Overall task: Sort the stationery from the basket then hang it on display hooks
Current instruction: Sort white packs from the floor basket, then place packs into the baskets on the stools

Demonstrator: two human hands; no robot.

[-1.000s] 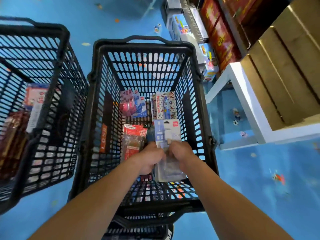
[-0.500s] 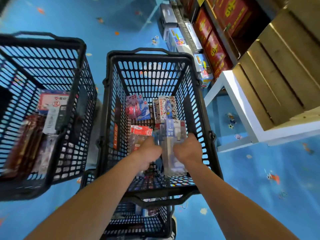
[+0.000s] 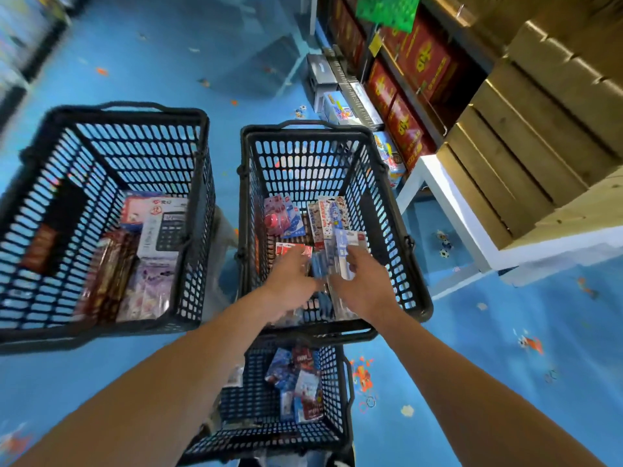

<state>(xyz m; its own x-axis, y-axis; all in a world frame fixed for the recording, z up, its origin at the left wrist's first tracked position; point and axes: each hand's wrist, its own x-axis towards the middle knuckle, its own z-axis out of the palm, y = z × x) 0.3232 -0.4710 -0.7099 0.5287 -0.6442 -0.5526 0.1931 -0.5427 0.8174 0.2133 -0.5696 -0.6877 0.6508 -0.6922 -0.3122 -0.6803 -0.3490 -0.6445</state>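
Black lattice basket [image 3: 303, 163], glossy blister packs [image 3: 341, 242], left hand [image 3: 290, 281], right hand [image 3: 365, 284], grips unreadably blurred

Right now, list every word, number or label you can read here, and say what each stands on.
No text reads clearly enough to quote.
Red cardboard boxes on the shelf: one large gold character each, blurred.
White calculator pack in the left black plastic basket: red logo, unreadable.
Blue-and-white pack in the right hand: print smeared.
Yellow shelf tag: too small.
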